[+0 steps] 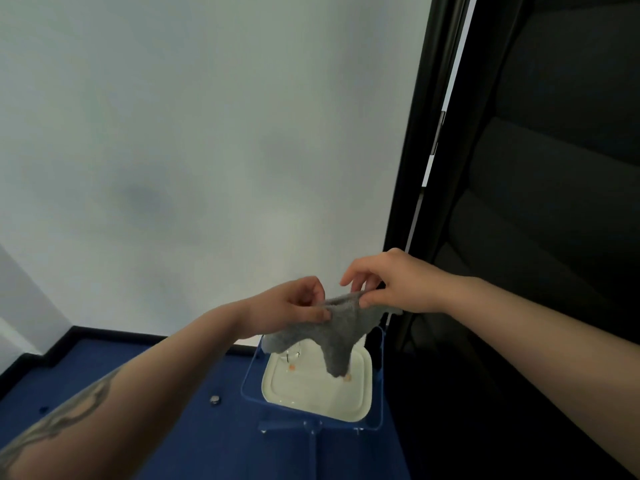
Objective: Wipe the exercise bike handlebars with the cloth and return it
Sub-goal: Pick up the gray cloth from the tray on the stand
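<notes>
Against a plain pale wall (207,133), both hands, left (294,306) and right (388,282), pinch a fuzzy grey cloth (332,330), drooping.

The tray (317,393) sits on a small stand (313,422) on the floor (166,410), close to the wall (207,133) behind it. Above the tray hangs the cloth (332,332), its lowest corner over the tray's far right part. The left hand (294,306) pinches the cloth's top edge up and left of the tray; the right hand (391,284) pinches it up and right. A door frame (415,168) rises just right of the tray. A small round object (215,399) lies on the floor left of the tray.
</notes>
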Demonstrator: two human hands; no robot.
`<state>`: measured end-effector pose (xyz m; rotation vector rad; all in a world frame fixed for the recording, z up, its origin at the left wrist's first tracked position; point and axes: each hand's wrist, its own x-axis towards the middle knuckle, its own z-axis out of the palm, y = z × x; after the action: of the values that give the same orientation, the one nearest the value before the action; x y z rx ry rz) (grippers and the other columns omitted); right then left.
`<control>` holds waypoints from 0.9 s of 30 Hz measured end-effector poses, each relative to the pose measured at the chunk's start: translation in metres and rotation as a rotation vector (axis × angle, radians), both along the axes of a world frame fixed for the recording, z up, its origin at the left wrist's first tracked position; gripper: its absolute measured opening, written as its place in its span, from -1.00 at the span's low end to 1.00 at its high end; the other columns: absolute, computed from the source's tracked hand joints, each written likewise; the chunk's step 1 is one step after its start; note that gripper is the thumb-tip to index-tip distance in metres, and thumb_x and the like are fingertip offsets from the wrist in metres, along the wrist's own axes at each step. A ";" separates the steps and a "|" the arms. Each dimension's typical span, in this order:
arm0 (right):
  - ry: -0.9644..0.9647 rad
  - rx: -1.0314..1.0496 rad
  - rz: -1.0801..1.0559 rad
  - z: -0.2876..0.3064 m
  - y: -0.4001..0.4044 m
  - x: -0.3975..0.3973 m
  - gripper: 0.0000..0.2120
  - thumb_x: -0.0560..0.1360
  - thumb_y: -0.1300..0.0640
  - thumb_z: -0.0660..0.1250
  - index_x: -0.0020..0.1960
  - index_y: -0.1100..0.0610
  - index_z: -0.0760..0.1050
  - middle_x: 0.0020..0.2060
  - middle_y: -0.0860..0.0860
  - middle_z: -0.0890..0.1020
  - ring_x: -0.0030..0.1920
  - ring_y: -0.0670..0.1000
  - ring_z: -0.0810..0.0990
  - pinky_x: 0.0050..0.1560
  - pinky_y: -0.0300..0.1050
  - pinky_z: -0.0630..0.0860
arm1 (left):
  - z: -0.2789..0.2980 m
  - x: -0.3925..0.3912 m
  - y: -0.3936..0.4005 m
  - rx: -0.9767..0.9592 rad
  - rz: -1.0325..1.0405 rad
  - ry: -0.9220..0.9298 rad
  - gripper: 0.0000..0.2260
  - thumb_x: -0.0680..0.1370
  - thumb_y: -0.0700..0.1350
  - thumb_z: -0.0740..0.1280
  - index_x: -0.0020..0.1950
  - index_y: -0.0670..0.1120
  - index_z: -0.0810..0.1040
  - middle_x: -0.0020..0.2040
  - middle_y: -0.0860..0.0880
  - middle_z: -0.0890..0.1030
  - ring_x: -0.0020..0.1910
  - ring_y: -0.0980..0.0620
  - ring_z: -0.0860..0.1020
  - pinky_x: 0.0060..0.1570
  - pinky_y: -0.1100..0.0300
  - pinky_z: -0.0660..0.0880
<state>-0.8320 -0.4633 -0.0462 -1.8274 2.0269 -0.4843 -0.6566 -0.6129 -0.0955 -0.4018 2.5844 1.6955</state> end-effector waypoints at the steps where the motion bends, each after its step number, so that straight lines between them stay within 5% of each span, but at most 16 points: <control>1: 0.023 0.002 -0.012 0.002 -0.002 -0.002 -0.70 0.43 0.17 0.43 0.14 -0.03 0.54 -0.07 -0.14 0.62 -0.09 -0.17 0.58 -0.06 -0.32 0.49 | 0.006 -0.001 -0.003 -0.038 0.024 0.019 -0.88 0.53 -0.16 0.39 -0.09 -0.06 0.44 -0.30 0.12 0.49 -0.32 0.18 0.42 -0.27 0.32 0.39; 5: 0.044 -0.017 -0.080 0.012 -0.013 -0.006 -0.78 0.45 0.12 0.41 0.09 -0.02 0.58 -0.10 -0.12 0.62 -0.08 -0.15 0.58 -0.06 -0.28 0.51 | 0.030 -0.006 -0.016 -0.211 0.079 0.030 -0.71 0.47 -0.12 0.45 0.16 -0.07 0.52 -0.07 -0.09 0.60 -0.11 0.02 0.57 -0.03 0.14 0.55; 10: 0.030 -0.043 -0.140 0.022 -0.027 -0.009 -0.91 0.44 0.09 0.41 -0.05 -0.02 0.61 -0.17 -0.13 0.62 -0.10 -0.14 0.58 -0.08 -0.26 0.51 | 0.053 -0.004 -0.027 -0.439 0.070 -0.101 -0.73 0.53 0.20 0.28 0.02 0.03 0.57 -0.07 0.07 0.60 -0.10 0.14 0.54 -0.12 0.23 0.47; 16: -0.019 -0.036 -0.233 0.027 -0.031 -0.010 -0.94 0.44 0.08 0.40 -0.09 0.00 0.61 -0.23 -0.16 0.59 -0.12 -0.12 0.57 -0.09 -0.23 0.50 | 0.058 -0.002 -0.031 -0.484 0.193 -0.112 -0.79 0.55 0.05 0.33 -0.12 -0.06 0.61 -0.16 -0.02 0.60 -0.16 0.06 0.51 -0.14 0.17 0.43; 21: -0.219 -0.119 -0.474 0.007 -0.037 0.001 -0.96 0.42 0.12 0.43 -0.16 0.09 0.62 -0.25 -0.03 0.63 -0.18 -0.01 0.62 -0.24 -0.19 0.53 | 0.045 -0.006 -0.017 -0.196 0.517 0.017 -0.78 0.50 -0.01 0.42 -0.24 -0.13 0.62 -0.35 0.00 0.57 -0.35 0.05 0.49 -0.36 0.23 0.42; 24: -0.530 -0.165 -0.596 -0.001 -0.044 0.013 -0.95 0.42 0.21 0.43 -0.16 0.19 0.58 -0.27 0.10 0.64 -0.33 0.03 0.64 -0.48 -0.23 0.51 | 0.038 -0.012 -0.002 0.052 0.680 0.109 -0.71 0.51 -0.09 0.41 -0.04 -0.35 0.60 -0.23 -0.16 0.57 -0.25 -0.06 0.51 -0.26 0.12 0.47; 27: -0.767 -0.193 -0.589 -0.001 -0.047 0.024 -0.92 0.44 0.27 0.41 -0.10 0.27 0.56 -0.21 0.17 0.66 -0.29 0.08 0.67 -0.40 -0.11 0.60 | 0.040 -0.018 0.014 0.236 0.683 0.139 -0.71 0.58 -0.11 0.33 0.07 -0.36 0.55 -0.09 -0.23 0.60 -0.19 -0.08 0.59 -0.31 0.14 0.57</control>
<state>-0.8076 -0.5106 -0.0473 -0.8457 1.9279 -1.3377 -0.6749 -0.5985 -0.0559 -1.3100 2.4408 2.2488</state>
